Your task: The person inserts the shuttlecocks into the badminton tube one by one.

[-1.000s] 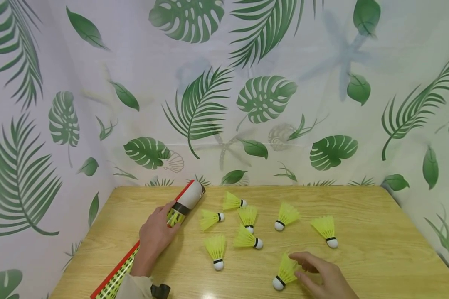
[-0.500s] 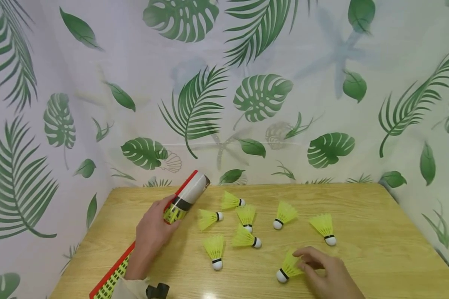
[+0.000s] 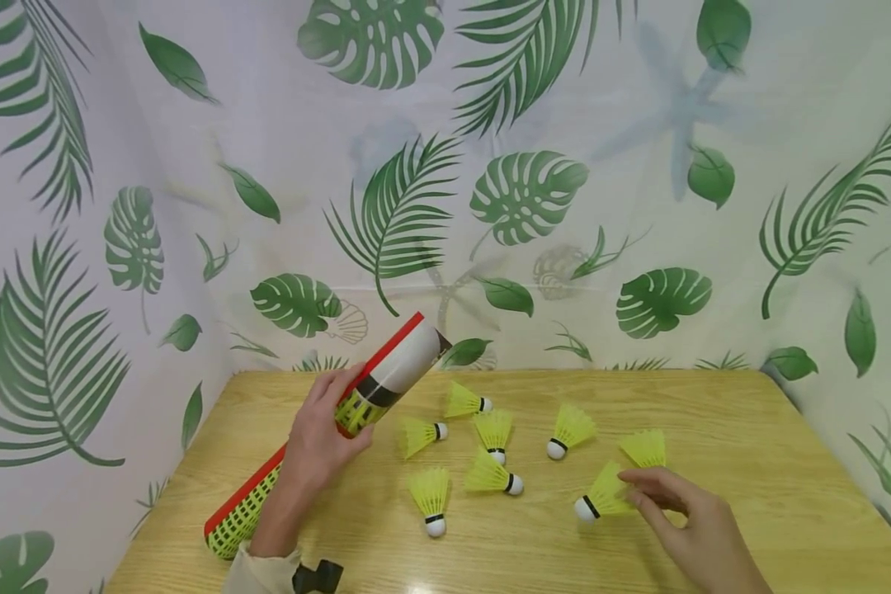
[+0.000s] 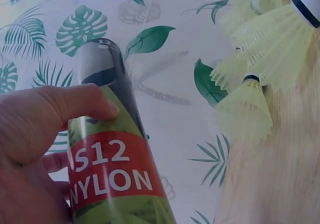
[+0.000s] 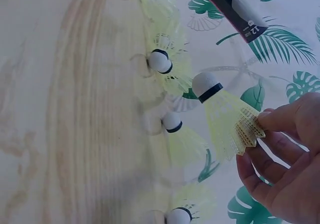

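My left hand (image 3: pixel 319 437) grips a shuttlecock tube (image 3: pixel 397 367) with thumb and fingers around its middle. The tube is slanted, its white far end raised, with yellow netted print and a red stripe; "S12 NYLON" shows on the tube (image 4: pixel 115 169) in the left wrist view. On the right, my right hand (image 3: pixel 694 520) pinches a yellow shuttlecock (image 3: pixel 605 493) by the edge of its skirt. In the right wrist view this shuttlecock (image 5: pixel 220 114) has its white cork pointing away from the fingers, a black band around the cork's base.
Several more yellow shuttlecocks lie on the wooden table, among them a near shuttlecock (image 3: pixel 431 495), one overlapping pair (image 3: pixel 490 474) mid-table and a shuttlecock (image 3: pixel 644 448) beyond my right hand. A leaf-printed curtain (image 3: pixel 445 247) hangs behind the table (image 3: pixel 787 462).
The tube's far end has risen and shifted right in my left hand. My right hand has drawn the pinched shuttlecock up and to the right, farther from the table's near side.
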### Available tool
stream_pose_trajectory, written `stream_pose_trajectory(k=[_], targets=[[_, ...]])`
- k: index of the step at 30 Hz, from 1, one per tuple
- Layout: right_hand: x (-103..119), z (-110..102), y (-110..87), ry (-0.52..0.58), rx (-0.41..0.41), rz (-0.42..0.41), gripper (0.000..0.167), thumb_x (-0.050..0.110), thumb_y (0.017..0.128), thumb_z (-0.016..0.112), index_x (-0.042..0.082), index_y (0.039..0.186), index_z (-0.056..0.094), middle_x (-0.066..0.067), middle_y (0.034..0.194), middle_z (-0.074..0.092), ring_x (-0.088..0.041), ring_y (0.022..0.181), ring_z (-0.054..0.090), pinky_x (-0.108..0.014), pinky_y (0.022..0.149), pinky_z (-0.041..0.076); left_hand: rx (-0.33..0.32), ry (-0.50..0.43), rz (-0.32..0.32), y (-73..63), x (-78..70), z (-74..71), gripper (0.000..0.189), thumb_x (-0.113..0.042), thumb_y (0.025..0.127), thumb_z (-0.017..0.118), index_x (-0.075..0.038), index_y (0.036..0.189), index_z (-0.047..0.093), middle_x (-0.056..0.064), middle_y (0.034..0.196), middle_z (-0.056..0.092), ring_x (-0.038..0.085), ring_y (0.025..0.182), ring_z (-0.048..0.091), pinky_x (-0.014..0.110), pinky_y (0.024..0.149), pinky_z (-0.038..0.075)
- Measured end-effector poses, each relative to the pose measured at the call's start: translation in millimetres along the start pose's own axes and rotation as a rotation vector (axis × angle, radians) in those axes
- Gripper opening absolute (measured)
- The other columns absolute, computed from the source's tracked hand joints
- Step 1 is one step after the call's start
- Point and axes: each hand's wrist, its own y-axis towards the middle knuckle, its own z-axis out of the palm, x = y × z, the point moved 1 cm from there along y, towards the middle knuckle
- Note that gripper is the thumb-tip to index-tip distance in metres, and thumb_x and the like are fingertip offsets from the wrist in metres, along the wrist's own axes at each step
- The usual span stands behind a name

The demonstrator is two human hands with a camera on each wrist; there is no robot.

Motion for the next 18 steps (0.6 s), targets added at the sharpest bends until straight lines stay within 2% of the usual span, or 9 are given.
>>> stream_pose_trajectory(k=[6,9,14,18], targets=[[2.7,-12.5,7.5,-0.02,-0.053,0.002,0.03,-0.008,0.087,0.075,0.011,0.11,0.075,0.002,0.096,0.076,0.002,0.087,0.067,-0.013,0.071,0.053,-0.08,-0.092,0.105,6.0,-14.0,0.2,0.082,-0.004,0.078,0.083,-0.019,0.152,0.049,0.01,0.142,0.05,0.029,0.112,0.056,0.047,0.086,0.054],[5.9,-20.5,12.4,-0.005,-0.097,-0.028,0.03,-0.009,0.088,0.074,0.01,0.111,0.074,-0.002,0.099,0.076,0.004,0.088,0.067,-0.01,0.073,0.051,-0.099,-0.118,0.15,9.2,-20.2,1.3,0.084,-0.004,0.078,0.083,-0.019,0.153,0.048,0.009,0.14,0.054,0.027,0.111,0.056,0.045,0.085,0.055],[14.1,-36.9,25.1,0.054,-0.172,-0.083,0.032,-0.013,0.088,0.071,0.004,0.114,0.074,0.008,0.109,0.073,0.008,0.094,0.066,-0.008,0.078,0.05,-0.084,-0.143,0.224,13.9,-28.5,6.0,0.083,-0.005,0.08,0.082,-0.021,0.154,0.046,0.007,0.137,0.057,0.023,0.11,0.056,0.044,0.083,0.056],[24.5,-47.6,37.5,0.119,-0.23,-0.111,0.032,-0.017,0.087,0.069,0.0,0.114,0.073,0.014,0.11,0.071,0.006,0.096,0.067,-0.009,0.081,0.05,-0.064,-0.16,0.25,14.3,-34.3,8.8,0.083,-0.006,0.081,0.081,-0.023,0.154,0.045,0.006,0.14,0.056,0.022,0.112,0.056,0.043,0.084,0.056]])
